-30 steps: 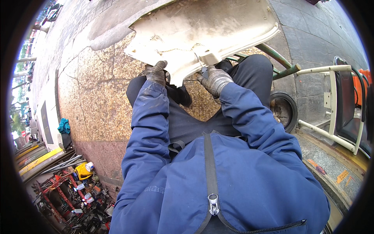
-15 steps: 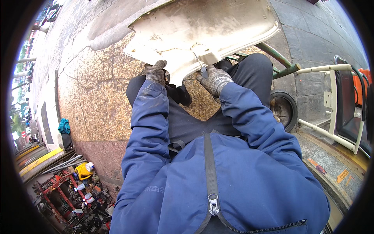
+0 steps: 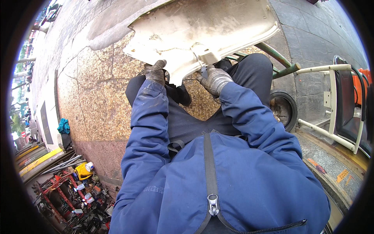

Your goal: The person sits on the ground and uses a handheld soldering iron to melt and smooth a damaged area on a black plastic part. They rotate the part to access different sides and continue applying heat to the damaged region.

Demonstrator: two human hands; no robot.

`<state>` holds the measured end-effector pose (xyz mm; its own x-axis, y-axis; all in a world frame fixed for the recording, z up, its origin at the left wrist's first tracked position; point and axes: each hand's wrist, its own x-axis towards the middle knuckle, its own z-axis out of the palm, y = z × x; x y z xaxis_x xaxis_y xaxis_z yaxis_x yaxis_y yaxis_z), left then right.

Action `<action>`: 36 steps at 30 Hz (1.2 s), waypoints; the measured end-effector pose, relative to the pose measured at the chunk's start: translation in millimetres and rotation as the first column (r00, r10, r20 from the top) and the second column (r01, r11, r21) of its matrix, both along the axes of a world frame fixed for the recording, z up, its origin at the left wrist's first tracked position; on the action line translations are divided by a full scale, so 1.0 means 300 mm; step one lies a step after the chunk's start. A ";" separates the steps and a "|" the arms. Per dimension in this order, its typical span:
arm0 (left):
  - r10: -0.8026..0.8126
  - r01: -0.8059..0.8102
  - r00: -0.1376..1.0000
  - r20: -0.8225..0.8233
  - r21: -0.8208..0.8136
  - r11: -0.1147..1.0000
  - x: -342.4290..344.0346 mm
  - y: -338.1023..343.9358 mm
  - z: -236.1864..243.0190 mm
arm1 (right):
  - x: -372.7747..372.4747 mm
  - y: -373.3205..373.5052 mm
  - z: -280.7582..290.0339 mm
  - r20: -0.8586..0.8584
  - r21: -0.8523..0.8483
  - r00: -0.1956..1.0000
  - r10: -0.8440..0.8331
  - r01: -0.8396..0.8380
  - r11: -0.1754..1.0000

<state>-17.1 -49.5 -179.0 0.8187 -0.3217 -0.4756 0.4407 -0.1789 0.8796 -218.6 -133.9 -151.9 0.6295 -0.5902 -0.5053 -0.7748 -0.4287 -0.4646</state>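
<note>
A large off-white panel with a curved, rough-torn edge lies across my knees at the top of the view. A thin wire crosses its surface, beside a small pale block. My left hand, in a dark dirty knit glove, is closed at the panel's near left edge. Just below the block, my right hand, in a grey striped glove, is closed by the panel's near edge. A small dark grey piece shows at its thumb; its kind cannot be made out. A narrow tongue of the panel points down between my hands.
Green metal bars stand beyond my right knee. A black tyre lies right of my leg, near a white-framed chair. At lower left is a heap of tools and parts, with a yellow item on it.
</note>
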 end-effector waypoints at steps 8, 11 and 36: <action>-0.050 0.050 0.999 -0.010 -0.021 0.999 0.018 -0.001 -0.014 | 0.001 -0.002 0.000 -0.017 0.018 1.000 0.005 -0.005 1.000; -0.023 0.023 1.000 -0.021 -0.001 1.000 0.012 -0.003 -0.009 | -0.011 -0.005 0.001 0.037 -0.019 0.999 0.037 -0.036 0.999; -0.058 0.058 0.998 -0.003 -0.028 0.998 0.021 0.004 -0.023 | -0.002 0.005 -0.044 -0.014 0.019 1.000 -0.014 0.014 1.000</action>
<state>-10.9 -48.3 -185.9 0.7964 -0.3819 -0.4689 0.4336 -0.1798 0.8830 -219.2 -132.5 -165.0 0.6139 -0.5893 -0.5252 -0.7873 -0.4089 -0.4615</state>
